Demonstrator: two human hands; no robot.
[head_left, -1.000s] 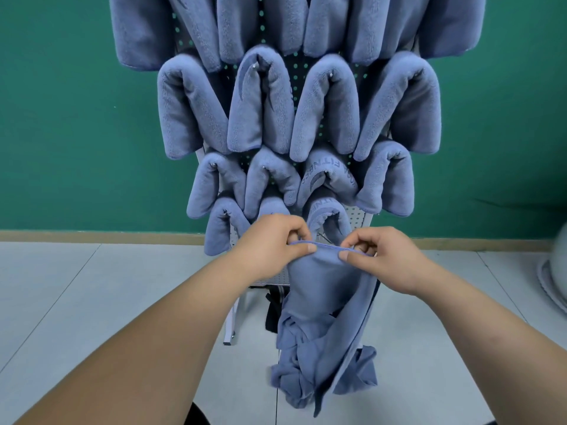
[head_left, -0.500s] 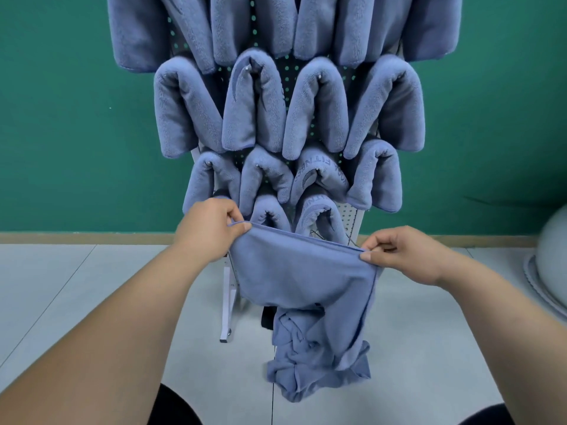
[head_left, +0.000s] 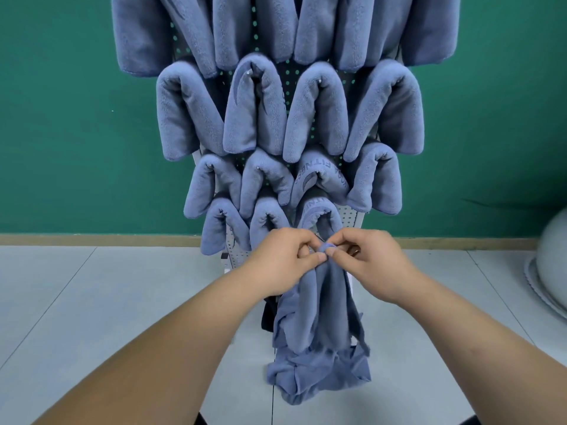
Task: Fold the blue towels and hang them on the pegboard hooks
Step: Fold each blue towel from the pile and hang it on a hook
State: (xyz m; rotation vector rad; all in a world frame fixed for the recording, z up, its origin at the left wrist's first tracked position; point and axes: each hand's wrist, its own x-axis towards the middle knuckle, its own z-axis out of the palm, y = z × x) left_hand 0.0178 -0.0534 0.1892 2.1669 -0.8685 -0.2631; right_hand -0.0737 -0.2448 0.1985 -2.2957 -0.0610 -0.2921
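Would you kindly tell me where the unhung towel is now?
Head view, lower centre: the unhung towel hangs pinched between the left hand and right hand, just below the lowest hung towels on the pegboard.

Top row of folded blue fleece towels (head_left: 276,26) cut by the upper edge; white perforated pegboard (head_left: 351,217) mostly hidden behind them; pale rounded object (head_left: 555,250) at right cropped, blurred.

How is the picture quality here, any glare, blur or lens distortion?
Head view: soft, even light, no glare on the green wall. Head view: wide-angle stretch swells the forearms at the bottom corners and the hung towels up top. Head view: the left hand, right hand and held towel look sharp; the pale round object at the right edge looks smeared.
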